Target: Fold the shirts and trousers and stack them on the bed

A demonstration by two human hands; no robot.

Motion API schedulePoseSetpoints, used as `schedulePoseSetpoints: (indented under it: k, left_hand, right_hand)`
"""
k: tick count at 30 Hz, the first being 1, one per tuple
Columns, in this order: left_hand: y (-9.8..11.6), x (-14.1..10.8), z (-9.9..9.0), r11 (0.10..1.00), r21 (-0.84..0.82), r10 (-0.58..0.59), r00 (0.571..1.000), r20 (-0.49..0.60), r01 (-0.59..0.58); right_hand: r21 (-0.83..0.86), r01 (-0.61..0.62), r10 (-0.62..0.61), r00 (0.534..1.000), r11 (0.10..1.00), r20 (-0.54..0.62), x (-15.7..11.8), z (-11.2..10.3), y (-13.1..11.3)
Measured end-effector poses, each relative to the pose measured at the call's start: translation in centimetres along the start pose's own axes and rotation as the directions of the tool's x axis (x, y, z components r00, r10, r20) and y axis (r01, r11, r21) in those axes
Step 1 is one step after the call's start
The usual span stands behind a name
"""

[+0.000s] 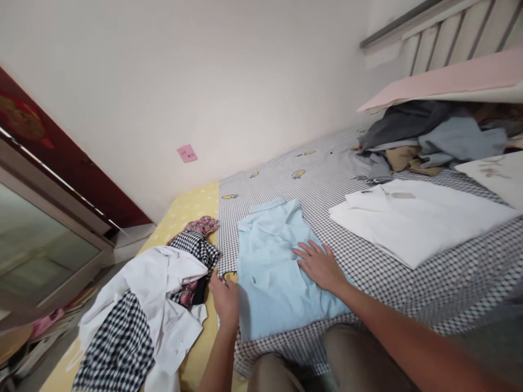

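A light blue shirt [272,277] lies folded on the bed, its collar pointing toward the wall. On the right part of the shirt my right hand [321,265] rests flat, fingers spread. My left hand [224,296] is just off the shirt's left edge, over the bed cover, with its fingers partly extended and nothing visible in them. Left of that hand lies a loose heap with a white shirt [163,283] and black-and-white checked cloth [118,343].
A folded white shirt [408,218] lies to the right on the checked bed sheet [278,174]. Behind it is a pile of dark and grey clothes [433,128] beneath a pink board [449,76]. The wall [245,81] bounds the bed's far side.
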State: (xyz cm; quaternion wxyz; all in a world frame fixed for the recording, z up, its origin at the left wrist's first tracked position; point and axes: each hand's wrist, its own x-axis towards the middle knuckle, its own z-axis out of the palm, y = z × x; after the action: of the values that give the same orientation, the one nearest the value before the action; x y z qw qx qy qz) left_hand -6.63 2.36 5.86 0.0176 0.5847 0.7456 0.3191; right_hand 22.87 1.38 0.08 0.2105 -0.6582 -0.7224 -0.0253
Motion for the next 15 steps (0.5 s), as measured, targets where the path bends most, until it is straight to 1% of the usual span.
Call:
schedulePoseSetpoints:
  k: [1,2,3,4,5,6,7,8,9,10,12,13,15]
  left_hand:
    - [0.6,-0.6,-0.3,0.997,0.029,0.073,0.997,-0.022,-0.073]
    - [1.3,-1.3,-0.4,0.985,0.069,0.157,0.987,-0.009,-0.156]
    - [2.1,-2.0,-0.5,0.964,0.114,0.236,0.97,0.052,-0.241]
    - [2.8,-2.8,-0.4,0.935,0.156,0.295,0.943,0.155,-0.318]
    - [3.5,-3.4,-0.3,0.908,0.187,0.317,0.906,0.28,-0.375]
    - [4.2,-4.0,0.0,0.892,0.206,0.298,0.866,0.401,-0.402]
    - [4.8,-4.4,0.3,0.887,0.213,0.263,0.828,0.495,-0.41]
    - [5.3,-4.6,0.7,0.892,0.208,0.229,0.797,0.559,-0.402]
    - [5.8,-4.6,1.0,0.903,0.195,0.201,0.778,0.595,-0.383]
    - [6.2,-4.5,1.4,0.917,0.181,0.179,0.774,0.608,-0.354]
    - [6.8,-4.0,1.9,0.944,0.148,0.151,0.786,0.6,-0.295]
    - [7.1,-3.8,2.1,0.951,0.126,0.156,0.79,0.593,-0.282]
    - [7.3,-3.7,2.3,0.953,0.076,0.197,0.788,0.583,-0.295]
  right_hand:
    - [0.0,-0.002,0.002,1.0,1.0,-0.001,0.0,-0.1,-0.1]
    - [0.0,-0.006,0.006,1.0,1.0,-0.001,0.0,-0.3,-0.1]
    - [0.0,-0.01,0.01,1.0,1.0,-0.001,0.0,-0.4,-0.2]
    - [0.001,-0.015,0.015,1.0,1.0,-0.002,0.0,-0.5,-0.2]
    - [0.002,-0.018,0.018,1.0,1.0,-0.002,0.0,-0.5,-0.3]
    - [0.004,-0.02,0.02,1.0,1.0,-0.004,0.0,-0.6,-0.3]
    - [0.007,-0.021,0.021,1.0,1.0,-0.006,0.0,-0.6,-0.4]
    - [0.01,-0.022,0.022,1.0,1.0,-0.01,0.0,-0.6,-0.4]
    - [0.013,-0.023,0.023,1.0,1.0,-0.015,0.1,-0.6,-0.4]
    - [0.014,-0.025,0.025,1.0,1.0,-0.018,0.1,-0.6,-0.4]
    - [0.016,-0.03,0.03,0.999,0.999,-0.018,0.1,-0.6,-0.4]
    - [0.017,-0.032,0.032,0.999,0.999,-0.016,0.1,-0.6,-0.4]
    - [0.019,-0.036,0.036,0.999,0.999,-0.013,0.1,-0.6,-0.4]
